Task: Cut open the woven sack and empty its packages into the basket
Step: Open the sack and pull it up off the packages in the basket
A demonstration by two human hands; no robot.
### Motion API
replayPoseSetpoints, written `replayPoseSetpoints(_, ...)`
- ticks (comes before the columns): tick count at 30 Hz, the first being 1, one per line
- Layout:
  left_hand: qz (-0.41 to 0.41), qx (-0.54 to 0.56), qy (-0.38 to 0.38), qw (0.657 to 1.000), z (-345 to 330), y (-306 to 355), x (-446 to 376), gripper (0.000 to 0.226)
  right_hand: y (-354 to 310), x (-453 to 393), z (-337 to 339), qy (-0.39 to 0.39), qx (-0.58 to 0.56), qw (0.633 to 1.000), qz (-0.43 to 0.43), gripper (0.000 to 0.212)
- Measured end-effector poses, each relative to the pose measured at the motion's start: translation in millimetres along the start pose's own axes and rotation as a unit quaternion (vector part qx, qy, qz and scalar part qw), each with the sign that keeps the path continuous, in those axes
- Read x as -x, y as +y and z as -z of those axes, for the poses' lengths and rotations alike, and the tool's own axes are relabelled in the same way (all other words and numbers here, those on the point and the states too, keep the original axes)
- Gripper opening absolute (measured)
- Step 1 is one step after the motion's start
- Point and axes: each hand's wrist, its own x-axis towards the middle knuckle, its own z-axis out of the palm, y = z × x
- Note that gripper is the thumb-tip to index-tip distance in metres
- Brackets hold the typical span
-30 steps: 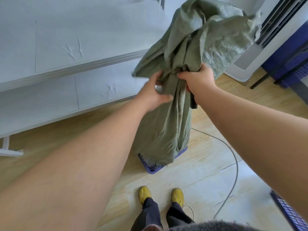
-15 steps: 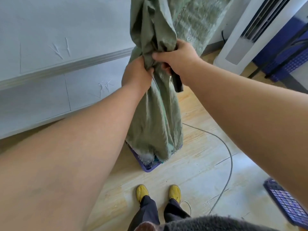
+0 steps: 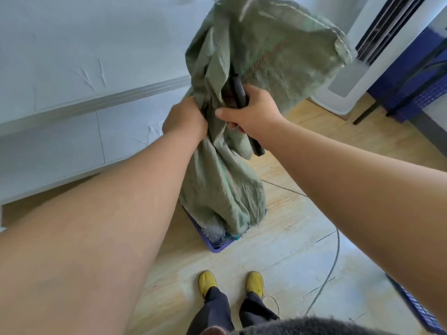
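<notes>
While both hands bunch it, crumpled woven sack droops.

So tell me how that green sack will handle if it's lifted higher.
Likely floppy: the sack bunches and creases where both hands grip it. Probably light now, since its lower part hangs limp over the basket. The frayed open edge may snag.

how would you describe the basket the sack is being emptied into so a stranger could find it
Start at the green woven sack that both hands hold up over the wooden floor. Right under its frayed lower end sits the basket, only its purple-blue near corner showing. The other blue crate at the right edge has no sack over it.
</notes>
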Motion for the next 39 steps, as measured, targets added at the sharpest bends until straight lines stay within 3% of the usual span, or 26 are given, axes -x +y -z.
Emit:
replayPoseSetpoints(6, 0.126, 0.063, 0.007, 0.99, 6, -9, -8, 0.03, 38, 9, -6, 0.068, -0.026, 0.996, -0.054, 0.028)
replayPoseSetpoints(9, 0.188, 0.124, -0.017, 0.974, 3, -17, -11, 0.033, 59, 16, -15, 0.039, -0.017, 0.994, -0.103, 0.039)
replayPoseSetpoints(14, 0.272, 0.314, -0.066, 0.907, -6, -35, -3, 0.025, 77, 14, -30, 0.004, -0.022, 0.991, -0.13, 0.048)
replayPoseSetpoints(18, 0.294, 0.387, -0.111, 0.867, -3, -41, 4, 0.033, 82, 0, -37, -0.004, -0.027, 0.989, -0.147, 0.026)
replayPoseSetpoints(20, 0.296, 0.425, -0.098, 0.85, -4, -44, 6, 0.047, 85, -4, -40, 0.025, -0.056, 0.987, -0.149, 0.014)
replayPoseSetpoints(23, 0.289, 0.45, -0.113, 0.838, -9, -45, 10, 0.084, 87, -9, -40, 0.076, -0.109, 0.98, -0.147, 0.015)
replayPoseSetpoints(25, 0.295, 0.458, -0.112, 0.831, -18, -47, 8, 0.084, 88, -15, -34, 0.085, -0.126, 0.976, -0.158, 0.044)
replayPoseSetpoints(27, 0.304, 0.448, -0.08, 0.837, -27, -48, 4, 0.068, 88, -27, -23, 0.069, -0.115, 0.975, -0.177, 0.071)
replayPoseSetpoints(28, 0.302, 0.449, -0.069, 0.838, -30, -48, 2, 0.064, 87, -32, -19, 0.053, -0.098, 0.977, -0.182, 0.07)
replayPoseSetpoints(30, 0.291, 0.461, -0.064, 0.836, -32, -45, -1, 0.066, 85, -48, -11, 0.003, -0.063, 0.981, -0.184, 0.038)
replayPoseSetpoints(33, 0.277, 0.512, -0.041, 0.812, -39, -39, -7, 0.091, 83, -72, -4, -0.027, -0.086, 0.976, -0.199, 0.018)
replayPoseSetpoints(36, 0.216, 0.468, 0.078, 0.853, -52, -32, 4, 0.085, 79, -92, 8, -0.012, -0.125, 0.969, -0.212, 0.016)
replayPoseSetpoints(39, 0.151, 0.373, 0.023, 0.915, -84, -31, 21, 0.1, 74, -106, 19, -0.083, 0.019, 0.986, -0.146, 0.02)
